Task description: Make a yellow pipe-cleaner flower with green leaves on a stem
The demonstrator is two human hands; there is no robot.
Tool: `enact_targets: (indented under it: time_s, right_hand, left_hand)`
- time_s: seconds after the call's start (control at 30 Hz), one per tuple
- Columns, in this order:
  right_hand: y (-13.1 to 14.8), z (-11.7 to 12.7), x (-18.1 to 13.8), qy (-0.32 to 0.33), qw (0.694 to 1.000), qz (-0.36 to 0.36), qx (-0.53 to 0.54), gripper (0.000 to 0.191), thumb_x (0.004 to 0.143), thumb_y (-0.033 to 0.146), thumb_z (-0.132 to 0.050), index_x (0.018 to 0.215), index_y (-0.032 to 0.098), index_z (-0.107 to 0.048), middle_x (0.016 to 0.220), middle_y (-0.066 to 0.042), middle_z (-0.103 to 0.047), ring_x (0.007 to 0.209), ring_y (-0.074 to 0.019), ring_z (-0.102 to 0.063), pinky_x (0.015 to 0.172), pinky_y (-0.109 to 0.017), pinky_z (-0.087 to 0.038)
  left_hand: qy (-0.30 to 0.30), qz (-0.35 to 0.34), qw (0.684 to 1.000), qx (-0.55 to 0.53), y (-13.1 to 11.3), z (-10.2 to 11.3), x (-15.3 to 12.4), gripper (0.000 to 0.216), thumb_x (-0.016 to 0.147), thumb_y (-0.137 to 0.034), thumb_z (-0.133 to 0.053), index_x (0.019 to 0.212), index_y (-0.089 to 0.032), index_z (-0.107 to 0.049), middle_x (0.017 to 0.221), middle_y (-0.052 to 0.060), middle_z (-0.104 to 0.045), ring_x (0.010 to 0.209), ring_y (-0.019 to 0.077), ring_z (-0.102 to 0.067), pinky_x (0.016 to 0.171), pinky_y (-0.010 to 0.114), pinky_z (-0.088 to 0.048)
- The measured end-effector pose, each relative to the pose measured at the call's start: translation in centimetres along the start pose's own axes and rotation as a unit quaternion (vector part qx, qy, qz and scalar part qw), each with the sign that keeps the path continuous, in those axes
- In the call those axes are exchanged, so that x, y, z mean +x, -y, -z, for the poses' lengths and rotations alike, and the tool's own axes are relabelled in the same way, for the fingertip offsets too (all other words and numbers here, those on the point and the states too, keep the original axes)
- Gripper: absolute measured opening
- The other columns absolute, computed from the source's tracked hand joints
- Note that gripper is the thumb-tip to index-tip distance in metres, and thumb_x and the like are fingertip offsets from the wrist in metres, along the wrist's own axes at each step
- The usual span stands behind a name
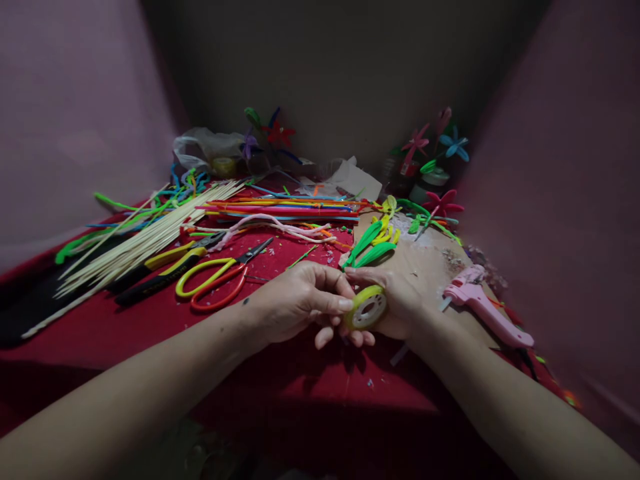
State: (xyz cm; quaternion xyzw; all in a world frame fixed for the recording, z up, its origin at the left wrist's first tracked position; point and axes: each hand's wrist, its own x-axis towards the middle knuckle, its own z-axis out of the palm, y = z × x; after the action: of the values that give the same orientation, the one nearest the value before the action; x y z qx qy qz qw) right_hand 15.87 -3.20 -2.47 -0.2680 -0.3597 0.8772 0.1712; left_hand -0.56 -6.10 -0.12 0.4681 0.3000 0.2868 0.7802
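My left hand (305, 300) pinches the left edge of a roll of yellow-green tape (369, 308) between thumb and fingers. My right hand (397, 300) is curled behind the roll, its palm side against it. What the right fingers grip is hidden by the tape and the other hand. Just above the fingertips, two green fuzzy pipe-cleaner leaves (370, 250) point up and right, their base close to the right index fingertip. I cannot tell whether the leaves are held or lie on the cardboard (430, 267).
Scissors (220, 283), pliers (170, 267), wooden skewers (150, 240) and bundled pipe cleaners (285, 210) lie on the red cloth to the left. A pink glue gun (485, 303) rests at right. Pipe-cleaner flowers (454, 143) and a plastic bag (205, 147) are at the back.
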Motion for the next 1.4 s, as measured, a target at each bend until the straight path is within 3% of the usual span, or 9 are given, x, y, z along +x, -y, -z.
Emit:
enact_targets:
  time_s: [0.2, 0.37, 0.53, 0.67, 0.87, 1.03, 1.17, 1.23, 1.4]
  right_hand:
    - [0.0, -0.3, 0.0, -0.035, 0.999, 0.011, -0.004, 0.04, 0.086, 0.032, -0.029, 0.073, 0.007, -0.057, 0.055, -0.015, -0.066, 0.041, -0.0192, -0.061, 0.03, -0.023, -0.045]
    - [0.0, -0.7, -0.1, -0.065, 0.998, 0.013, -0.008, 0.038, 0.085, 0.031, -0.032, 0.091, 0.004, -0.057, 0.058, -0.014, -0.067, 0.041, -0.0205, -0.062, 0.028, -0.024, -0.043]
    - [0.0, -0.4, 0.0, -0.027, 0.999, 0.027, 0.009, 0.034, 0.084, 0.032, -0.031, 0.082, 0.009, -0.056, 0.058, -0.012, -0.067, 0.041, -0.0201, -0.062, 0.03, -0.025, -0.045]
    - [0.1, -0.2, -0.1, 0.013, 1.0, 0.009, 0.013, 0.039, 0.087, 0.035, -0.025, 0.083, 0.01, -0.055, 0.06, -0.012, -0.067, 0.044, -0.0202, -0.063, 0.031, -0.025, -0.046]
    - [0.4, -0.3, 0.0, 0.051, 0.998, 0.038, 0.016, 0.039, 0.086, 0.032, -0.021, 0.089, 0.01, -0.053, 0.066, -0.014, -0.068, 0.049, -0.0209, -0.063, 0.033, -0.026, -0.046]
    - [0.3, -0.1, 0.0, 0.053, 0.998, 0.03, -0.027, 0.042, 0.086, 0.035, -0.021, 0.089, 0.01, -0.053, 0.06, -0.012, -0.066, 0.04, -0.0198, -0.06, 0.028, -0.024, -0.041]
    - [0.2, -0.1, 0.0, 0.044, 0.998, 0.009, -0.044, 0.042, 0.086, 0.037, -0.021, 0.091, 0.01, -0.053, 0.055, -0.01, -0.065, 0.04, -0.02, -0.061, 0.029, -0.023, -0.041]
    - [0.2, -0.2, -0.1, 0.035, 0.998, 0.008, -0.044, 0.041, 0.086, 0.038, -0.023, 0.094, 0.01, -0.052, 0.055, -0.01, -0.065, 0.04, -0.0202, -0.061, 0.03, -0.023, -0.041]
    - [0.7, -0.6, -0.6, -0.007, 0.999, -0.01, -0.035, 0.04, 0.087, 0.04, -0.024, 0.099, 0.013, -0.05, 0.062, -0.012, -0.068, 0.042, -0.0198, -0.062, 0.032, -0.023, -0.042]
  left_hand:
    - [0.004, -0.004, 1.0, 0.006, 0.0, -0.2, 0.0, 0.015, 0.071, -0.02, -0.066, 0.073, -0.009, -0.055, 0.069, 0.014, -0.068, 0.057, 0.0197, -0.066, 0.034, 0.017, -0.043]
    - [0.018, -0.009, 1.0, -0.005, -0.1, -0.7, -0.2, 0.013, 0.074, -0.019, -0.061, 0.074, -0.011, -0.051, 0.069, 0.014, -0.069, 0.064, 0.0228, -0.068, 0.039, 0.02, -0.048]
    - [0.034, -0.027, 0.999, 0.002, 0.1, -0.6, -0.1, 0.014, 0.077, -0.022, -0.059, 0.076, -0.012, -0.048, 0.07, 0.012, -0.068, 0.068, 0.0233, -0.069, 0.044, 0.023, -0.052]
    - [0.036, -0.048, 0.998, 0.032, 0.3, -0.3, 0.0, 0.02, 0.086, -0.031, -0.05, 0.078, -0.011, -0.051, 0.062, 0.006, -0.063, 0.061, 0.0183, -0.067, 0.045, 0.021, -0.051]
    - [-0.075, -0.111, 0.977, 0.166, -0.7, -0.9, -0.9, 0.017, 0.08, -0.023, -0.059, 0.092, -0.014, -0.054, 0.064, 0.0, -0.062, 0.053, 0.0109, -0.061, 0.049, 0.021, -0.05]
    - [-0.082, -0.179, 0.949, 0.247, -0.5, -1.0, -1.0, 0.005, 0.081, -0.018, -0.055, 0.085, -0.015, -0.053, 0.065, 0.0, -0.061, 0.055, 0.0111, -0.06, 0.054, 0.023, -0.049]
    - [-0.141, -0.288, 0.845, 0.428, 0.1, -0.7, -0.7, 0.008, 0.082, -0.02, -0.053, 0.076, -0.015, -0.055, 0.074, 0.002, -0.058, 0.065, 0.0104, -0.055, 0.062, 0.022, -0.046]
    - [-0.162, -0.304, 0.813, 0.469, 0.1, -0.8, -0.6, 0.011, 0.084, -0.021, -0.049, 0.075, -0.016, -0.053, 0.073, 0.002, -0.056, 0.067, 0.0106, -0.052, 0.062, 0.021, -0.044]
    - [-0.213, -0.286, 0.856, 0.374, -0.9, -0.9, -0.9, 0.015, 0.086, -0.021, -0.046, 0.071, -0.016, -0.049, 0.059, -0.004, -0.047, 0.053, 0.0072, -0.043, 0.052, 0.019, -0.04]
